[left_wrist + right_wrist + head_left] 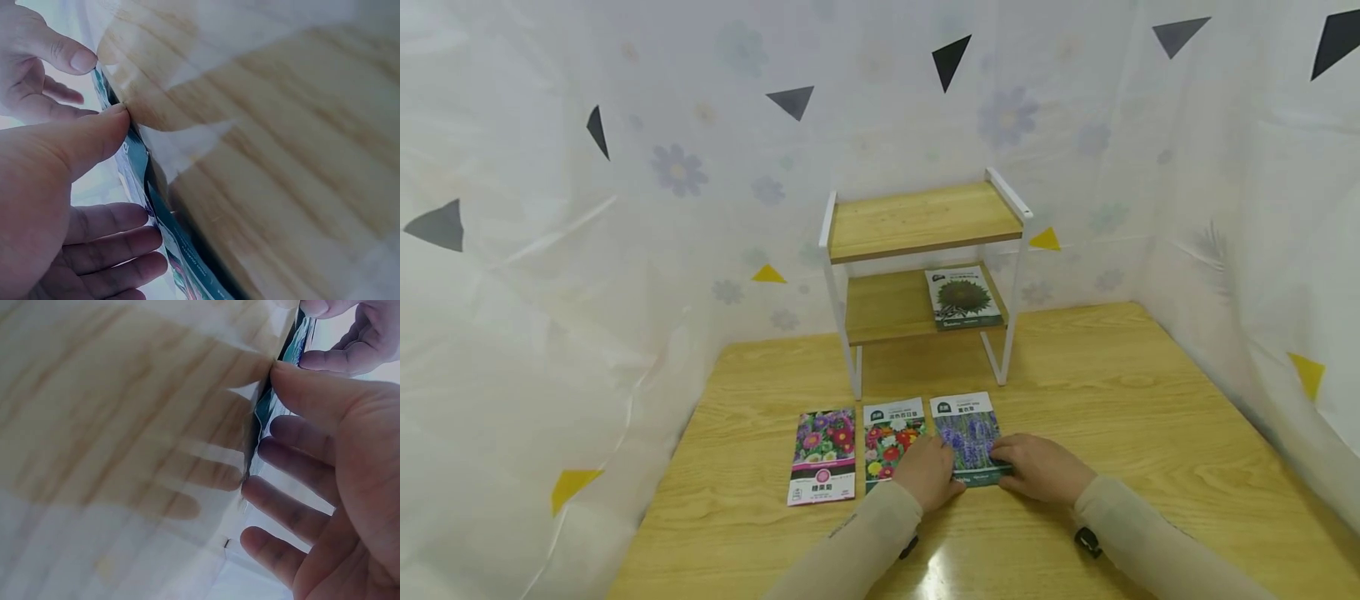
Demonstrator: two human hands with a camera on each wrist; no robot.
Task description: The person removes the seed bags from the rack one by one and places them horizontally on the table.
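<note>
**Both hands on the lavender seed packet**

So, both hands are down at the near edge of the lavender seed packet (pixel 970 437), which lies flat on the wooden table (pixel 1150 433). The left hand (pixel 928 473) sits at the packet's lower left corner and the right hand (pixel 1037 467) at its lower right corner, so the packet is between the two hands and stretches away from the fingertips toward the shelf.

In the left wrist view the left thumb (pixel 87 140) presses against the packet's edge (pixel 140 169), with the other fingers (pixel 112 240) loosely curled on the other side of it, so it looks like a light pinch on the edge. The right wrist view shows much the same: right thumb (pixel 312 394) on the packet's edge (pixel 265 409), the other fingers (pixel 294 487) spread a bit and lying along the far side. The edge looks slightly lifted off the table there, though it's blurry.

Just left of the left hand's fingers is a mixed-flower packet (pixel 891 437), partly under that hand, and further left a pink-flower packet (pixel 823 454). All three lie in a row, nearly touching side by side.

Well beyond the fingertips stands a small two-tier rack (pixel 921 221) with wooden boards and a white frame. A sunflower packet (pixel 962 297) lies on its lower board, toward the right side. A flower-patterned curtain (pixel 625 250) hangs around the table.
</note>
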